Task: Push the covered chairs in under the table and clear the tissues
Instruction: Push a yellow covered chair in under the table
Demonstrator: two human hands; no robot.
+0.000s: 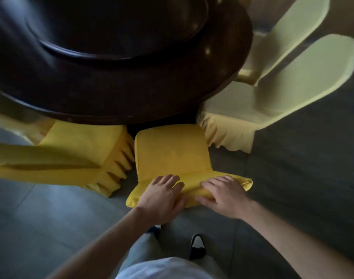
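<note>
Pressing down on the top edge of a bright yellow fabric-covered chair [172, 152] at the lower centre of the frame, both bare hands lie side by side on its backrest. The left hand [162, 195] sits palm down with its fingers spread and nearly straight, the fingertips draped over the front of the backrest and the thumb stretched toward the other hand. The right hand [222, 193] lies just beside it, also palm down, fingers extended and a little fanned across the cover — neither grip is closed round the fabric; both are flat and apart, resting on it. Both forearms reach up from the bottom of the frame, the left rising from the lower left, the right from the lower right, wrists roughly level.

The chair's seat points toward the round dark brown wooden surface [131, 93] that fills the upper left and centre, and its front edge reaches just to the shadowed rim. A raised dark round turntable [115, 27] sits on that surface. At middle left another yellow covered chair with a pleated skirt [81, 150] stands with its seat partly under the rim, close beside the held one. At the right, a pale yellow covered chair [262, 101] is tucked against the rim, and a second pale yellow chair [289, 31] shows behind it at the upper right. Grey floor tiles [41, 218] spread below — a black shoe [197, 246] and light trousers appear at the bottom centre. The picture is somewhat blurred.
</note>
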